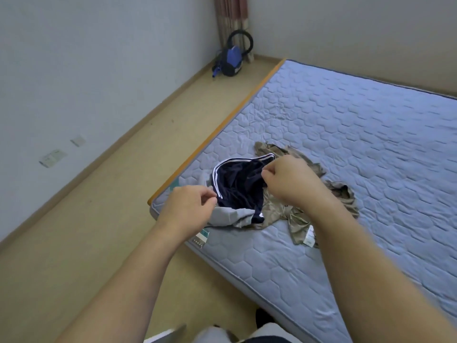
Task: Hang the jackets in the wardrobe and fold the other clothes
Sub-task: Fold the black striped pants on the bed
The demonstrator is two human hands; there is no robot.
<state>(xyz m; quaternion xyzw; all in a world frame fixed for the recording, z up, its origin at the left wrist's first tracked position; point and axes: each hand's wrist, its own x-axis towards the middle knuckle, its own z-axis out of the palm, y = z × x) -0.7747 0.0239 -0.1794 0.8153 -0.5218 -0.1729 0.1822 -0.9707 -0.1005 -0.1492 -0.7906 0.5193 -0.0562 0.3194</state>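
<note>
View: head camera, looking down at a mattress corner.
Navy shorts (237,184): at 12 o'clock from the person, raised slightly off the pile and held between both hands; white stripes run along the edge.
Left hand (190,206): thumb and forefinger appear closed in a pinch on the striped edge at the shorts' 8 o'clock; the other fingers are loosely curled.
Right hand (289,179): fingers curled tight, pinching the fabric at the shorts' 2 o'clock.
Grey garment (227,216): crumpled under the shorts at their 6 o'clock, touching them.
Olive garment (296,214): spread at the shorts' 3 o'clock, partly hidden by the right wrist.
Mattress (371,144): quilted and bare; its corner lies just beside the pile at 8 o'clock.
Wardrobe: not in view.
Shorts, risk: both pinches are small, so slick fabric can slide free during a shake-out.
Grey garment, risk: it may catch on the shorts, lift with them and drop off the corner onto the floor.
Fold, risk: a fold laid on the crumpled pile comes out uneven; flat mattress at 2 o'clock suits it better.
</note>
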